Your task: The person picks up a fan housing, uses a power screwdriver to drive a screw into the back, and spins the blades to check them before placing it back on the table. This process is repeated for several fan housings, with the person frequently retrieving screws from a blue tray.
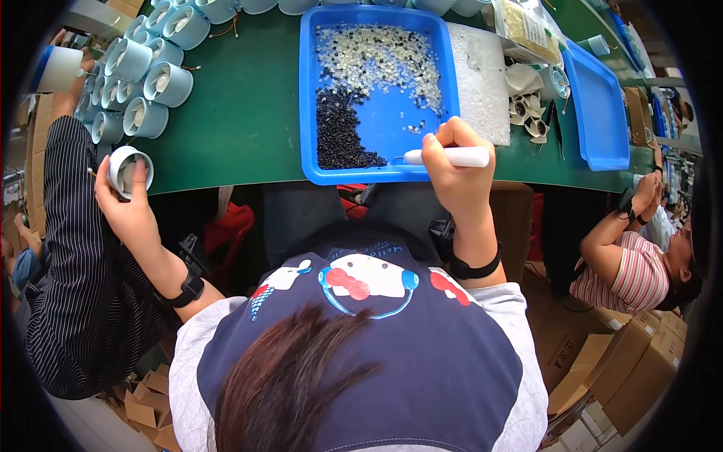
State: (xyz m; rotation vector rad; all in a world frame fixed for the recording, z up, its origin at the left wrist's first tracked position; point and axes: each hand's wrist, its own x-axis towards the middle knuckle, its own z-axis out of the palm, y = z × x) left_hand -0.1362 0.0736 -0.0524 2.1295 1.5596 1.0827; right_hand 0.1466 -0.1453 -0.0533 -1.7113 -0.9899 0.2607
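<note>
My left hand [129,215] grips a light blue round cup-shaped housing [114,172] just off the table's front edge at the left. Its opening faces up, with a white part inside, and my fingers reach over the rim. In my right hand [461,177] is a white pen-shaped tool [471,157], held level with its thin tip pointing left. That tip hovers above the near part of a blue tray [384,124]; contact with the tray cannot be made out. Small black pieces [339,135] heap at the tray's near left, and clear ones [369,56] spread across its far half.
Many similar blue housings [167,84] crowd the table's far left. White foam [478,83] borders the tray's right side, beside small grey-white parts [531,120] and another blue tray [602,113]. People sit on both sides: a striped sleeve [71,181] at left, a striped shirt [636,271] at right.
</note>
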